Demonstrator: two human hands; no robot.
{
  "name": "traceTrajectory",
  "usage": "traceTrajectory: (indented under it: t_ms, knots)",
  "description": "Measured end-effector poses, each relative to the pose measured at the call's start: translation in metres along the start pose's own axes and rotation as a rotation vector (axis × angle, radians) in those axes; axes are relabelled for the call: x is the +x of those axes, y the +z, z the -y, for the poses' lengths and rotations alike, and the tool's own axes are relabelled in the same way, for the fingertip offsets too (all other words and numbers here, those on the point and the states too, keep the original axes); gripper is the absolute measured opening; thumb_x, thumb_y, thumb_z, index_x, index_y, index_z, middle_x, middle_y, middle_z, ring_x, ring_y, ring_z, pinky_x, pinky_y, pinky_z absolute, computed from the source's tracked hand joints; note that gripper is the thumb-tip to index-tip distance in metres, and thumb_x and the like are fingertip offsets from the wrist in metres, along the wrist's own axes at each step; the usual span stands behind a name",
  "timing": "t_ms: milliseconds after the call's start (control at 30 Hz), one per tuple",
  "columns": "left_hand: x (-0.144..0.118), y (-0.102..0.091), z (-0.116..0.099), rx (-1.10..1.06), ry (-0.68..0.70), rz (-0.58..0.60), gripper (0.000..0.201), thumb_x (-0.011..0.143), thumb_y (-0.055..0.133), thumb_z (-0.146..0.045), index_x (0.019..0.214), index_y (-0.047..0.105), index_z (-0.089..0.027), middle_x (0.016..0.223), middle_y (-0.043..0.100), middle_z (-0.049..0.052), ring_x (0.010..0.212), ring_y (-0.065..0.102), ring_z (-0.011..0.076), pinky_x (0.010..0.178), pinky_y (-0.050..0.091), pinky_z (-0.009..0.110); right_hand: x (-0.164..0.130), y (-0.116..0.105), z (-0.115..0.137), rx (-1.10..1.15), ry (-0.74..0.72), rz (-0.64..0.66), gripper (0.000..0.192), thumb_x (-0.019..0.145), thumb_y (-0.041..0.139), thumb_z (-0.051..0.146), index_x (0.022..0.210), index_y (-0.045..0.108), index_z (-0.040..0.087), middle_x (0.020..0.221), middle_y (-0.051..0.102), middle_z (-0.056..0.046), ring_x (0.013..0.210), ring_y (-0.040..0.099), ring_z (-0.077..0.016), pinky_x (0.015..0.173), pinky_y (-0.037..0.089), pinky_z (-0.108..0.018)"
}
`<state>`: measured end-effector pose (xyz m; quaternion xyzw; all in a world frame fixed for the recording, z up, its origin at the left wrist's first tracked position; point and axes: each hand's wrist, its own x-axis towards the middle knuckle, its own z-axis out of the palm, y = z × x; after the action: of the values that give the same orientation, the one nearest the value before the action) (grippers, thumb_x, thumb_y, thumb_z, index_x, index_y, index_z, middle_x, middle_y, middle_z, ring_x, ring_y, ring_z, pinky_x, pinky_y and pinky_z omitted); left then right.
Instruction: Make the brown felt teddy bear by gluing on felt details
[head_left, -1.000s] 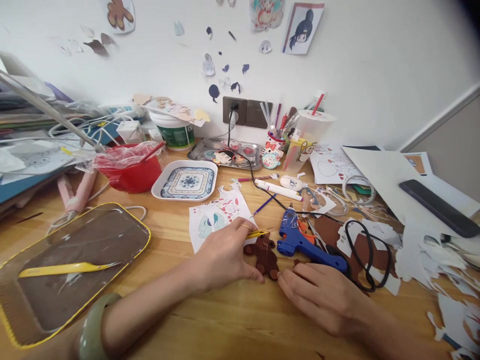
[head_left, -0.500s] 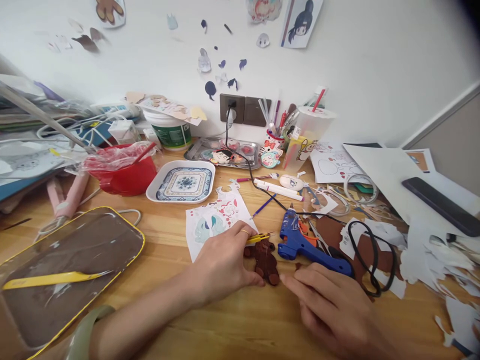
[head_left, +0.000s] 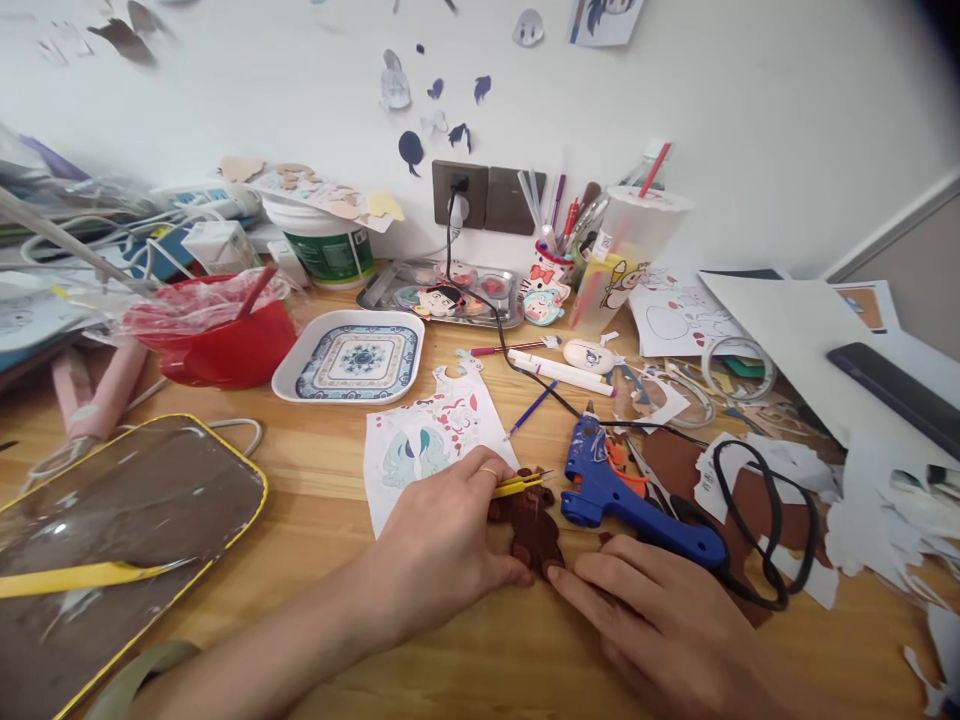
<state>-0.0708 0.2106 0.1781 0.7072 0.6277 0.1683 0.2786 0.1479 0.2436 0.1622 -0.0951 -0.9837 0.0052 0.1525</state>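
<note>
My left hand (head_left: 442, 530) is closed on yellow tweezers (head_left: 523, 484), whose thin metal tips point right across the head of a dark brown bear-shaped cutout (head_left: 536, 530). The left thumb is beside the bear's lower body. My right hand (head_left: 652, 610) touches the bear's lower right foot with an outstretched fingertip; the other fingers are loosely bent and its thumb is hidden. Just right of the bear lies a blue glue gun (head_left: 637, 515). A printed paper sheet (head_left: 382, 450) with coloured shapes is partly under the left hand.
A yellow-rimmed brown mat (head_left: 142, 500) carries more yellow tweezers (head_left: 82, 577) on the left. Behind are a white patterned tray (head_left: 352, 357), a red container (head_left: 217, 340) and a drink cup (head_left: 622, 260). A black cord (head_left: 814, 520), scissors (head_left: 651, 475) and paper scraps (head_left: 885, 520) lie right.
My right fingertip has moved left onto the bear's foot; before, it was slightly apart. The left hand still holds the tweezers over the bear. The camera view has tilted down slightly.
</note>
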Motion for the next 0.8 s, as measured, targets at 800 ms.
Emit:
traceTrajectory:
  t_ms: [800]
  knots:
    - [0.0,0.0,0.001,0.02,0.002,0.002,0.049,0.058,0.07,-0.04,0.098,0.046,-0.024,0.106,0.052,0.002,0.089,0.055,0.023,0.071,0.045,0.033,-0.006,-0.001,-0.003,0.007,0.048,0.026,0.033,0.084,0.041,0.01,0.114,0.053,0.012,0.087,0.061,-0.007,0.074,0.052,-0.0163,0.065,0.046,-0.029]
